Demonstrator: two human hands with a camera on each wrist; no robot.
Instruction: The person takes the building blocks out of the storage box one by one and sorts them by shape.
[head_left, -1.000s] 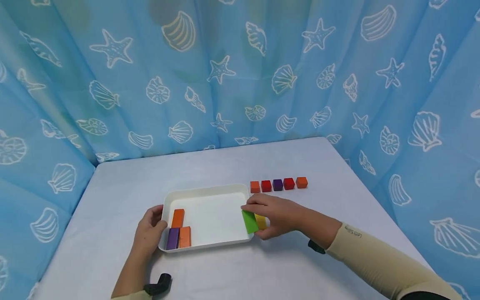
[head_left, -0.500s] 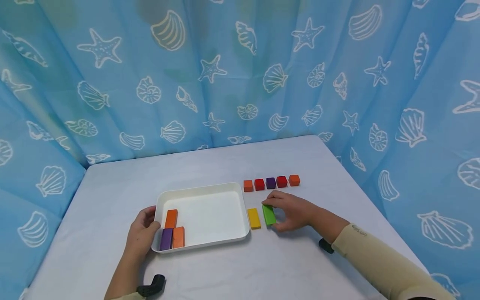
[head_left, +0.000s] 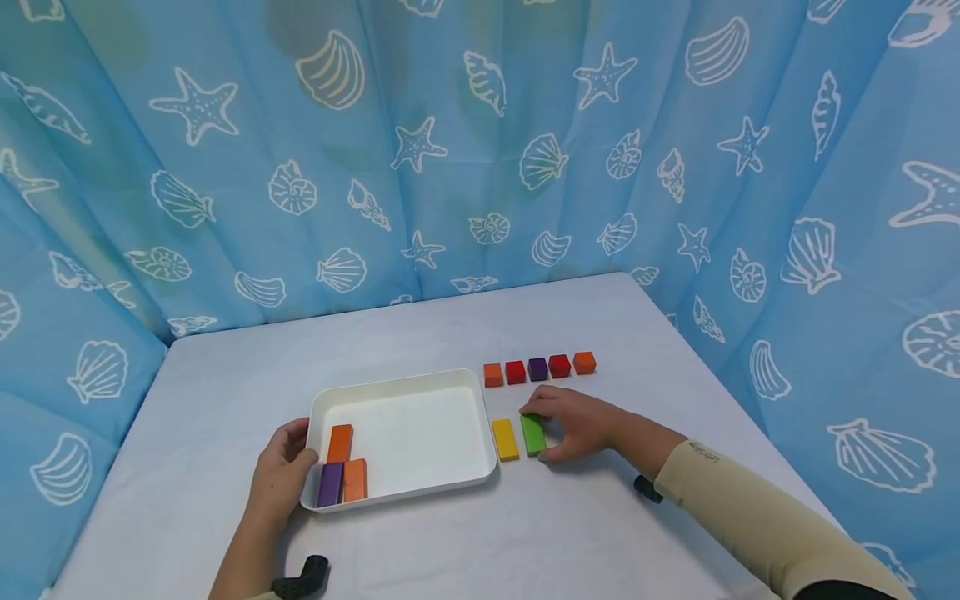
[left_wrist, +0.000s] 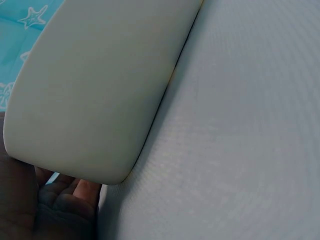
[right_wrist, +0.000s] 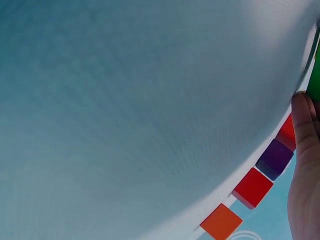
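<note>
right hand (head_left: pixel 581 423) pinches the green block (head_left: pixel 532 434) down beside the yellow block (head_left: pixel 506 439); left hand (head_left: pixel 279 478) grips the white tray (head_left: pixel 408 488), three blocks left inside it.

Bright even light, blurred wrist views
</note>
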